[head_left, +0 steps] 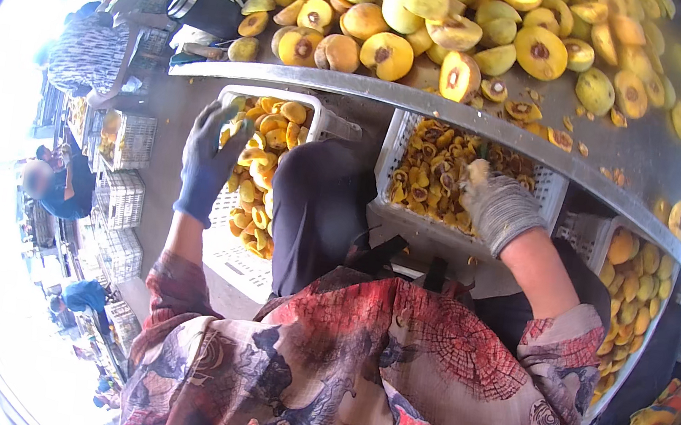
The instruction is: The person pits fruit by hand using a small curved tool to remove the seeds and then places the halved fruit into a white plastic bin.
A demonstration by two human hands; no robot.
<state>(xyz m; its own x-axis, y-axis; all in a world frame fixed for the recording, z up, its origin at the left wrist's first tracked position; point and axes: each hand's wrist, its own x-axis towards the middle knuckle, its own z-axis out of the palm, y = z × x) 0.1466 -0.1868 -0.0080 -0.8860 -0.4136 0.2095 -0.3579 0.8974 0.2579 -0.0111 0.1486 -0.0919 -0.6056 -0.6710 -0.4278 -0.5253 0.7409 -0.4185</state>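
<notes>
Likely light, slick, easily bruised: pinch fruit halves point(387, 58), twelve o'clock, by the rim. Cannot tell grip of left hand point(209, 158), toward ten, or curled right hand point(497, 208), toward three.

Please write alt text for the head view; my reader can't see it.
A person's gloved left hand is at a pale crate of yellow fruit pieces, the right hand over a second crate of smaller scraps; whether either holds anything is unclear. Beyond, a metal table is heaped with cut fruit; other people appear far left.
</notes>
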